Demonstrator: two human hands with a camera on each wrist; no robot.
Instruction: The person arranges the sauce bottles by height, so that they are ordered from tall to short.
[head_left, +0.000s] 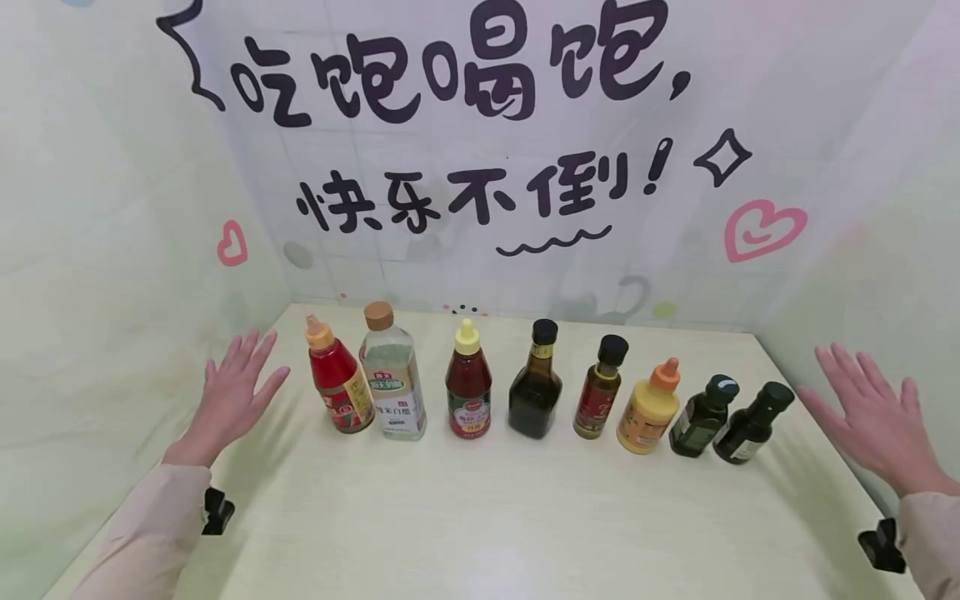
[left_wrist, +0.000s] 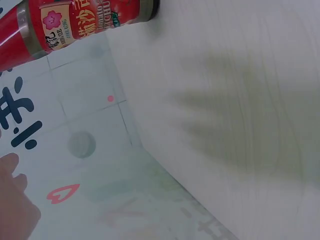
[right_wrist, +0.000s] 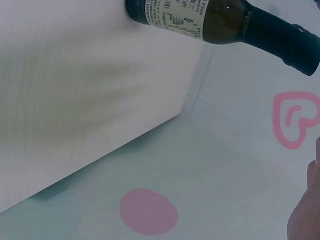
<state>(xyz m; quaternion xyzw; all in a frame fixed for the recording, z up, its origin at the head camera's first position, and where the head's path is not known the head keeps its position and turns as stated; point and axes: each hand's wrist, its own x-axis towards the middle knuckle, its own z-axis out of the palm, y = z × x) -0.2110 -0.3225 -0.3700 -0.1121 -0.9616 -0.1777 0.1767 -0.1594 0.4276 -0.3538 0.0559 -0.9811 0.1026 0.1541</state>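
My left hand (head_left: 234, 398), fingers spread and holding nothing, hovers left of a red squeeze bottle with an orange cap (head_left: 341, 383). That bottle (left_wrist: 85, 22) shows at the top of the left wrist view. On the far side my right hand (head_left: 877, 417) is raised with fingers straight, beside a dark green bottle (head_left: 752, 425). Its neck and pale label (right_wrist: 177, 15) appear in the right wrist view. Between the hands stand a clear white vinegar bottle (head_left: 393, 379), a yellow-capped sauce bottle (head_left: 468, 387), a dark square-shouldered bottle (head_left: 535, 392) and an oil bottle (head_left: 597, 392).
A yellow squeeze bottle (head_left: 648, 412) and a short dark bottle (head_left: 701, 421) complete the row of upright bottles on the pale table (head_left: 480, 517). Printed fabric walls (head_left: 420, 275) with dark lettering enclose the back and sides.
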